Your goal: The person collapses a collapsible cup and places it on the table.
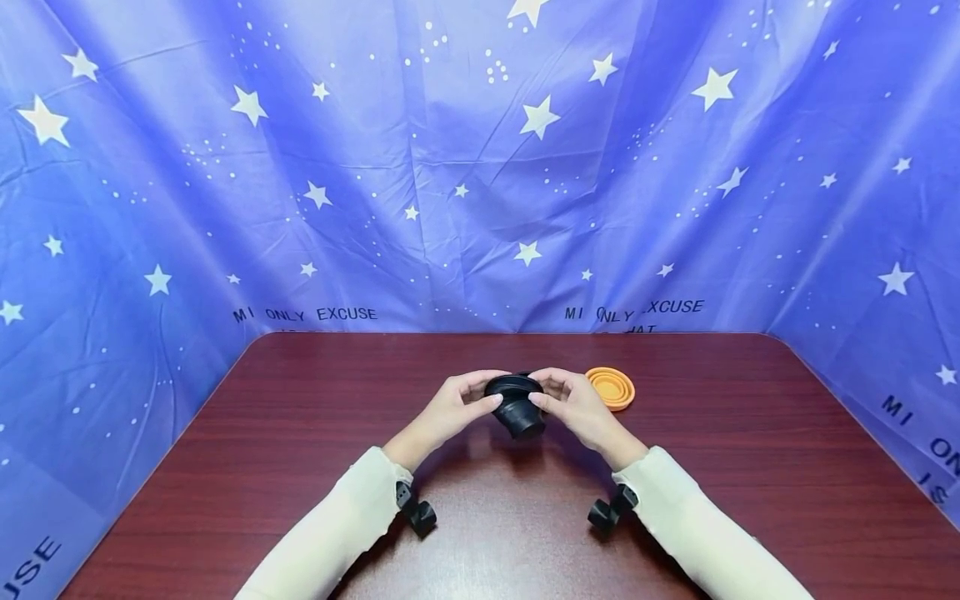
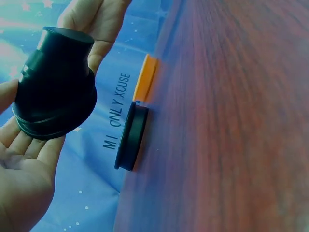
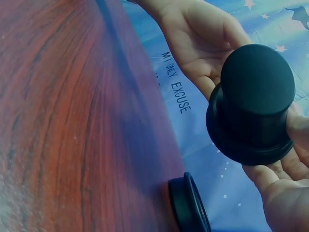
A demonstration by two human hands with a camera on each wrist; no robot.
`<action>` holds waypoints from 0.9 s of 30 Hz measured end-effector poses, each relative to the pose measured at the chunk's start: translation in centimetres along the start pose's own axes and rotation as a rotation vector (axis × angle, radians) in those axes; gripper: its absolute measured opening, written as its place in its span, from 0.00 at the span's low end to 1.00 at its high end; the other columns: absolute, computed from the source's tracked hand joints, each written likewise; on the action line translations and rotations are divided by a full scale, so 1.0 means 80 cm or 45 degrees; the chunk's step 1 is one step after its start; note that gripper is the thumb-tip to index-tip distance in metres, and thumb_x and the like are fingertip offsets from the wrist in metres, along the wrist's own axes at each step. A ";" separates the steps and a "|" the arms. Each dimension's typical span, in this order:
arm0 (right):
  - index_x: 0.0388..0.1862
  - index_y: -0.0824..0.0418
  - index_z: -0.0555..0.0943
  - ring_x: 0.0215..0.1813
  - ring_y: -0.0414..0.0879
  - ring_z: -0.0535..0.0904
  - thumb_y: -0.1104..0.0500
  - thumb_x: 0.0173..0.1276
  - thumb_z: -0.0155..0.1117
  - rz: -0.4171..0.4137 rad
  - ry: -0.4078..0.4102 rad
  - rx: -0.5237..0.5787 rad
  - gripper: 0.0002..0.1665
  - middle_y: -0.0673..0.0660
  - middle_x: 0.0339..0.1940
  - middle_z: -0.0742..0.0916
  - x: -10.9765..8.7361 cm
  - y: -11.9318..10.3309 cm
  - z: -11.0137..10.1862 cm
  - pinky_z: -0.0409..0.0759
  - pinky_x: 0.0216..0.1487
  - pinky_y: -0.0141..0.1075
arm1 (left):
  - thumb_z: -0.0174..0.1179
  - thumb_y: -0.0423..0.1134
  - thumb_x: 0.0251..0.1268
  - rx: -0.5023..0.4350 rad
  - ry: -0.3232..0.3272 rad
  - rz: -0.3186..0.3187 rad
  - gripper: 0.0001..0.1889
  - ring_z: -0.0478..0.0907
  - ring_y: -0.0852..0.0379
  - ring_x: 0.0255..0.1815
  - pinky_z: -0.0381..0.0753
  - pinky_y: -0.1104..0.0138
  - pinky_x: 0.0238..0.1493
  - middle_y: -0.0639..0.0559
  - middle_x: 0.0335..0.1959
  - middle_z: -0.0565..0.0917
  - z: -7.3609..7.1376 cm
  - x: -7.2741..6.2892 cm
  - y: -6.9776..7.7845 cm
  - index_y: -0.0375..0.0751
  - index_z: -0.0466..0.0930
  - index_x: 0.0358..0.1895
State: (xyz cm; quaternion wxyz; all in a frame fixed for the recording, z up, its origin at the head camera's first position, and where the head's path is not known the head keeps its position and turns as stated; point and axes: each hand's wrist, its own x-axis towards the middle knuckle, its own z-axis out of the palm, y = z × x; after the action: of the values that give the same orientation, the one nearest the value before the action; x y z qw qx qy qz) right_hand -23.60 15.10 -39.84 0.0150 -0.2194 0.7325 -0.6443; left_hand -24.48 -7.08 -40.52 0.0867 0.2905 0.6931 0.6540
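Observation:
A black collapsible cup (image 1: 517, 410) is held above the table, stretched out with its wide rim up and its narrow base tilted toward me. My left hand (image 1: 453, 408) grips the rim from the left, thumb on the near side and fingers behind. On the opposite side my right hand (image 1: 581, 408) pinches the same rim. Both wrist views show the cup's folded wall (image 2: 58, 92) and flat round base (image 3: 258, 77). Fingers behind the rim are partly hidden in the head view.
An orange collapsible cup (image 1: 611, 389), folded flat, lies on the table (image 1: 337, 400) beyond my right hand. Another flattened black piece (image 2: 131, 137) rests near it, mostly hidden in the head view. A blue star-printed curtain (image 1: 465, 208) hangs behind the table.

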 end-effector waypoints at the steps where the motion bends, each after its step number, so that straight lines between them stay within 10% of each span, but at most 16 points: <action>1: 0.47 0.77 0.76 0.39 0.38 0.80 0.71 0.63 0.61 0.003 -0.001 -0.002 0.14 0.63 0.40 0.84 0.000 0.000 0.000 0.78 0.40 0.28 | 0.56 0.30 0.66 -0.001 0.001 0.007 0.19 0.79 0.61 0.42 0.80 0.69 0.42 0.36 0.53 0.79 0.000 0.000 0.000 0.31 0.73 0.59; 27: 0.48 0.64 0.80 0.40 0.43 0.80 0.62 0.64 0.65 -0.040 -0.249 -0.319 0.14 0.58 0.38 0.85 -0.003 0.010 0.000 0.77 0.42 0.32 | 0.59 0.31 0.64 0.182 -0.049 -0.040 0.21 0.79 0.61 0.47 0.78 0.73 0.45 0.38 0.51 0.81 0.004 -0.003 -0.008 0.29 0.74 0.59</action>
State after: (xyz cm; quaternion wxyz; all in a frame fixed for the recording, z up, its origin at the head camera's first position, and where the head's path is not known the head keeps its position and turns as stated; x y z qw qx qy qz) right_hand -23.62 15.26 -40.68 0.0486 -0.2926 0.7986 -0.5237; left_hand -24.31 -6.89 -41.22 0.0892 0.2976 0.7406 0.5958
